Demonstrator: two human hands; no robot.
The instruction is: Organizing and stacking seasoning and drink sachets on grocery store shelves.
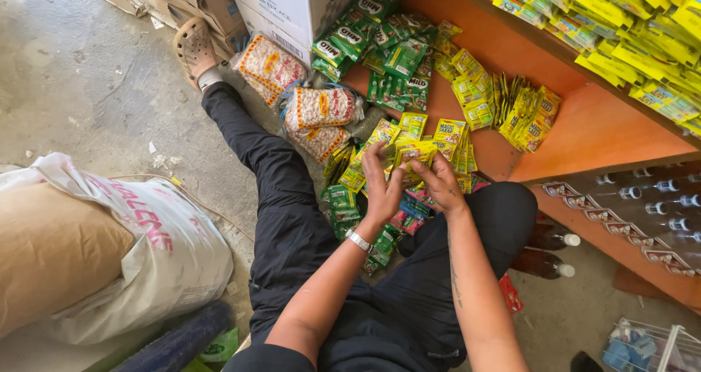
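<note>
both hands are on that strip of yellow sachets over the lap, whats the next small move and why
Probably lay the strip of yellow sachets on the orange shelf beside the yellow sachets already spread there. Both the left hand and right hand have a grip on it just short of the shelf edge, and similar yellow packs lie on that board, with bare space next to them.

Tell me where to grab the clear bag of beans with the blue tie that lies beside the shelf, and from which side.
Probably the gathered neck of the bean bag, at its left end where the blue tie cinches it. Come from above and the left: the bag lies on its side, its bulging body looks too wide to close a hand around, and the orange shelf crowds its right.
</note>
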